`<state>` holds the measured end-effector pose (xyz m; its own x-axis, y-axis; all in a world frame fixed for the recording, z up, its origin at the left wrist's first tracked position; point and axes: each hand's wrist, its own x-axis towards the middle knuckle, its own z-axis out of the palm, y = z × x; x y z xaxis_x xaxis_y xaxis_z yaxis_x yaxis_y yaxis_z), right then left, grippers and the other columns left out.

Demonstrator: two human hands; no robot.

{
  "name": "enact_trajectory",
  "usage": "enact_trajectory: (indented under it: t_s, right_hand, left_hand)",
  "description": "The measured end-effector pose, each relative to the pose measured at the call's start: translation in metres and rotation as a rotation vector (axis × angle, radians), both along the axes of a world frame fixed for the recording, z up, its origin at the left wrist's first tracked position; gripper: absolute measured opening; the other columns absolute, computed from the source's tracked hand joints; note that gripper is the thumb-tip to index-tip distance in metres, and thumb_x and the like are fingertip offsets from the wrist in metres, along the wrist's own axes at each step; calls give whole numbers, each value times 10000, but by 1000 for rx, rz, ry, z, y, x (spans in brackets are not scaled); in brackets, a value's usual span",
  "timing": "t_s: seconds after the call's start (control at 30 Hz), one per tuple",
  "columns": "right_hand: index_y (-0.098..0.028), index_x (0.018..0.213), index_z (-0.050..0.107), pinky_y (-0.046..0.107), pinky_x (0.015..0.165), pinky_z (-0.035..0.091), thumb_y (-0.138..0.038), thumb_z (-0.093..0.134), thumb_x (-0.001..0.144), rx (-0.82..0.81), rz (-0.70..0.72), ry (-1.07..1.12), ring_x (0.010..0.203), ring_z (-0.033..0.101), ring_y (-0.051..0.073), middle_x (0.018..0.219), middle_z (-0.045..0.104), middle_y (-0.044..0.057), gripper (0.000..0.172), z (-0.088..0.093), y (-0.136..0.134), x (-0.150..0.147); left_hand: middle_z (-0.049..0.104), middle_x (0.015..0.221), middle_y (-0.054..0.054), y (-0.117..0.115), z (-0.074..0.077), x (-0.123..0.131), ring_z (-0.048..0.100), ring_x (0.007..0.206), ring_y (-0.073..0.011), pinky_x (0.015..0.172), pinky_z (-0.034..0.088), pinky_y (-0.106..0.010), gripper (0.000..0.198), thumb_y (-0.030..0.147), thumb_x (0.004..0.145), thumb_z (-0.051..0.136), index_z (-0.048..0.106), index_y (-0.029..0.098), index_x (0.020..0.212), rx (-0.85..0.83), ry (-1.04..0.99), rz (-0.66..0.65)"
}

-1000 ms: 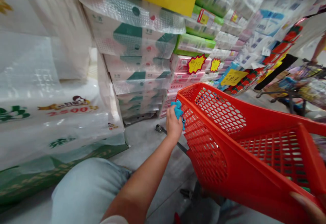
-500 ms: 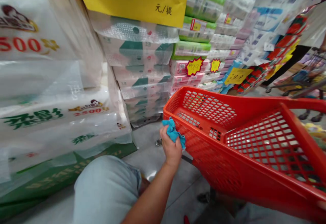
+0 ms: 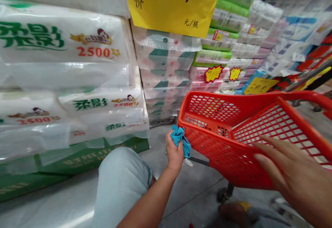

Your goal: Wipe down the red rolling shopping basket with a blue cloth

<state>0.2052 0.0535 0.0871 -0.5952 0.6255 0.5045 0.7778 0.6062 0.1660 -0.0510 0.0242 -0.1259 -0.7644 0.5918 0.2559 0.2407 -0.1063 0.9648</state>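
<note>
Blue cloth [image 3: 180, 140] bunched upright in a closed left hand [image 3: 175, 155], just beside the red shopping cart [image 3: 210, 145].

Wrapped tissue bales [image 3: 64, 48] stacked at left; grey floor [image 3: 192, 200] below; cloth's short axis upright, loose end hanging downward; cart's nose pointing toward the stacks; right hand [image 3: 293, 176] at lower right, fingers spread open over the mesh.

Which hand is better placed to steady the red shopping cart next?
Probably the right hand: it is open, empty and spread over the red cart basket, while the left hand is closed around a blue cloth.
</note>
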Motion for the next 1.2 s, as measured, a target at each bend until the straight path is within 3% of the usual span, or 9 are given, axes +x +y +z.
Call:
enact_trajectory:
  t_s: [0.1,0.2,0.27,0.43,0.53,0.67,0.87,1.07,1.2]
  right_hand:
    - [-200,1132,703,375,801,523,-480,349,1036,-127,66,-88,952,716,256,1077,755,117,462,-17,0,-95]
    - [-169,990,706,322,647,426,-446,330,1055,-216,3,-133,778,713,242,855,753,101,471,-35,5,-162]
    - [-160,859,686,314,632,376,-414,345,1059,-151,-56,-88,723,697,224,773,733,93,470,-49,9,-180]
    - [-194,669,600,313,641,335,-357,454,1034,160,9,42,608,597,165,613,639,30,425,-74,-2,-155]
    - [-207,608,556,313,618,322,-331,511,1007,211,113,47,548,516,149,556,580,9,420,-77,-15,-128]
    - [-211,590,534,302,612,324,-281,552,987,193,169,65,540,485,137,542,544,-10,404,-76,-26,-104]
    - [-216,606,538,301,627,314,-351,472,1033,29,222,-2,560,510,150,560,555,3,452,-64,-34,-88]
    - [-203,702,642,319,579,224,-467,251,1078,-329,355,-364,519,528,165,582,630,35,603,-38,-22,-87]
    - [-178,726,651,315,594,226,-528,164,1069,-542,453,-547,548,518,163,632,643,58,690,-28,-9,-86]
  left_hand:
    - [650,1141,-59,3,0,-4,641,1106,-211,1020,497,-404,375,189,852,529,498,247,1221,-48,-50,-5]
    - [665,1129,-55,4,4,-4,650,1087,-207,998,511,-393,359,169,833,538,524,241,1185,-60,-74,-56]
    - [675,1113,-50,5,6,-6,653,1073,-201,991,514,-386,348,155,823,535,539,237,1161,-54,-94,-86]
    - [700,996,-22,9,11,-11,676,933,-179,927,535,-353,262,162,854,511,539,233,1104,-50,-195,-96]
    - [695,960,-14,0,19,-2,673,892,-173,888,539,-328,236,162,857,494,545,232,1076,-42,-226,-112]
    - [665,1133,-39,-15,28,15,640,1058,-192,986,503,-337,396,146,809,544,545,247,1192,-11,-170,-153]
    - [652,1031,-56,1,23,3,640,989,-214,970,509,-418,331,111,820,474,534,213,1129,-62,-104,-121]
    - [594,1250,-54,19,45,-9,567,1210,-208,1102,431,-384,461,129,801,551,494,253,1241,6,26,-180]
    - [623,1168,-96,29,33,-11,610,1140,-226,1056,465,-421,385,107,835,477,465,198,1209,-73,-30,-255]
